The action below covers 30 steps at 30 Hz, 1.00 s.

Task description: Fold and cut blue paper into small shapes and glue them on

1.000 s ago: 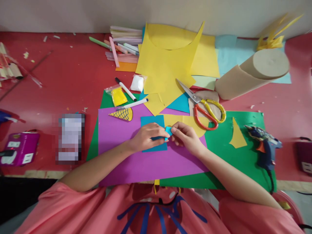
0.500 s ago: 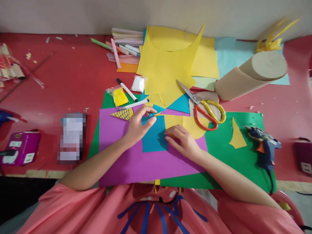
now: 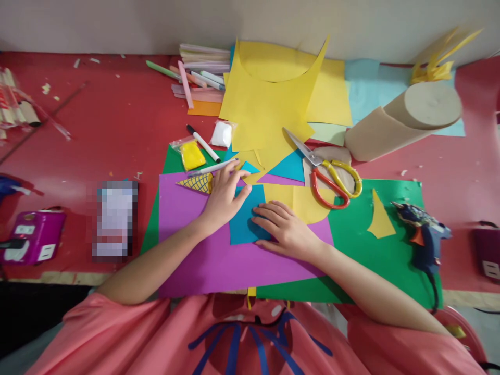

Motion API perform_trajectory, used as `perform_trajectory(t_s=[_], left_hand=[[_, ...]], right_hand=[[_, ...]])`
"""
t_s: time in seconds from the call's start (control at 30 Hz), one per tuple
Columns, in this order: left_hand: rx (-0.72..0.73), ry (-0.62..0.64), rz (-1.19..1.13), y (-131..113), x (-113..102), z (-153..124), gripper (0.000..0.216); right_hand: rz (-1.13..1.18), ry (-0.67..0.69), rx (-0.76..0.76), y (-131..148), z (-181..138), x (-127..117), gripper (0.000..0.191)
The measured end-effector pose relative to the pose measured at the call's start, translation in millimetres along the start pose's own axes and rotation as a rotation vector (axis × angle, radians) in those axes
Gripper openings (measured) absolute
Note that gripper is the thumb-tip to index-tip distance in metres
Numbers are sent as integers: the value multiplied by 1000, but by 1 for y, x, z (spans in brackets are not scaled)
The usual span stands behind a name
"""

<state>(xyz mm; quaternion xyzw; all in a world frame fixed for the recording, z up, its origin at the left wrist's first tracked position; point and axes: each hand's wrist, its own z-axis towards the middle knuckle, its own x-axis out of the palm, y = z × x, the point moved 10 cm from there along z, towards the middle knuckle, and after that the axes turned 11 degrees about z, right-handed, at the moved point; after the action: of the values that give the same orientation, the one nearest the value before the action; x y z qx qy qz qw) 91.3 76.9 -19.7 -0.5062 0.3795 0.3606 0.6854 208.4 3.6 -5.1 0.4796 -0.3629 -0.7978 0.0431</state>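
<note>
My right hand (image 3: 283, 229) lies flat with its fingers spread over the right part of a blue sheet (image 3: 244, 224). At the sheet's upper left corner is my left hand (image 3: 222, 198), open and holding nothing, its fingertips reaching up by a white marker (image 3: 213, 166). Just left of that hand is a yellow cone-shaped cutout (image 3: 197, 183) with a blue grid drawn on it. A small blue scrap (image 3: 250, 167) shows beyond my left fingers. Right of the blue sheet, a yellow rounded cutout (image 3: 312, 202) rests on the purple sheet (image 3: 195, 276).
Scissors (image 3: 316, 161) lie right of centre. A glue gun (image 3: 425, 234) and a yellow scrap (image 3: 380, 216) are on the green sheet (image 3: 359, 250). Behind stand a beige roll (image 3: 402, 120) and large yellow sheets (image 3: 269, 104). A phone (image 3: 115, 221) lies at left.
My right hand has shifted slightly left and flattened from a curl onto the blue sheet. My left fingers have spread apart, and the small blue scrap is partly covered differently.
</note>
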Motion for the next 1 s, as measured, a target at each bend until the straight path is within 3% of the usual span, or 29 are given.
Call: perform_trajectory(t_s=[0.1,0.2,0.33,0.47,0.57,0.7,1.0], left_hand=[[-8,-81,-42,-2,-11,-1,15],[45,-151,-103,-10,-23,-3,14],[80,-124,-172,-15,-22,-3,16],[167,8,-193,-27,-6,-10,14],[335,97,-183,-49,0,-22,15],[425,225,-229,-67,5,-34,18],[639,489,-398,-98,20,-58,19]], right_hand=[[33,-84,-93,9,0,-11,22],[64,-160,-112,10,-1,-24,20],[59,-226,-28,-1,-1,-35,16],[221,-270,178,-23,-5,-36,21],[546,-377,315,-40,-12,-37,26],[952,-509,502,-62,-22,-32,23],[1482,-522,791,-71,-26,-5,26]])
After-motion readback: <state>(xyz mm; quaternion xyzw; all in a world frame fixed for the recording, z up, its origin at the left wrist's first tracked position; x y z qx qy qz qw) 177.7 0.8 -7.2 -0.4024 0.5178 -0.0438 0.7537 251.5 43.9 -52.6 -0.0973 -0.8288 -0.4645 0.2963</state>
